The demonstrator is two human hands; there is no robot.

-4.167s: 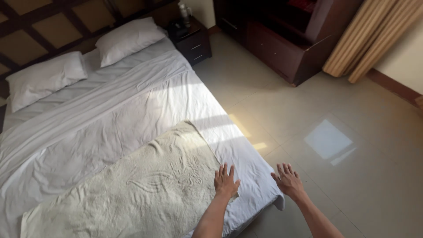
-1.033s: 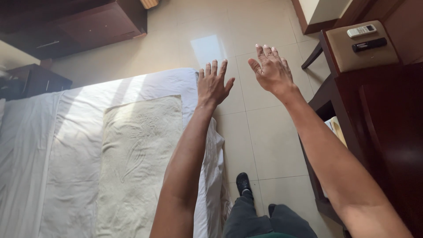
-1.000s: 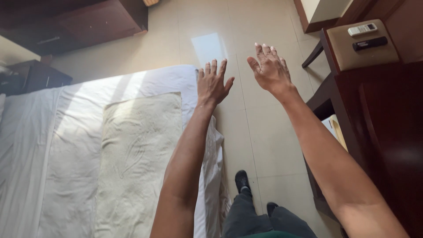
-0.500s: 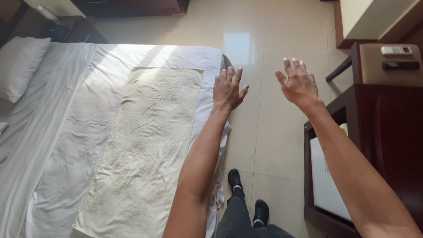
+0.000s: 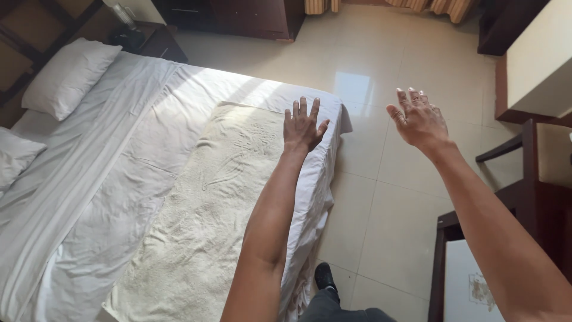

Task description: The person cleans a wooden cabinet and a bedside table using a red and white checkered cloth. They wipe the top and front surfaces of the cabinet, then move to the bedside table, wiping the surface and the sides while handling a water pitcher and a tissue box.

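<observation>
Looking down along the bed, the view now runs the length of the mattress, where a second ago it took in mostly the foot end and the floor; 2 pillows have come into sight at the head. The white sheet lies flat but creased across the bed, and the cream textured cover sits on top of it, spread along the foot-side half, its near edge reaching the side of the mattress. That cover lies where it lay in the earlier views and looks no smoother than before.

The left hand hovers over the far corner of the cover, fingers spread apart and gripping nothing; whether the palm touches the cloth I cannot tell. The right hand hangs over the tiled floor, well clear of the bed, open and empty too. Both arms stay stretched out as before. A dark shoe shows beside the bed.
</observation>
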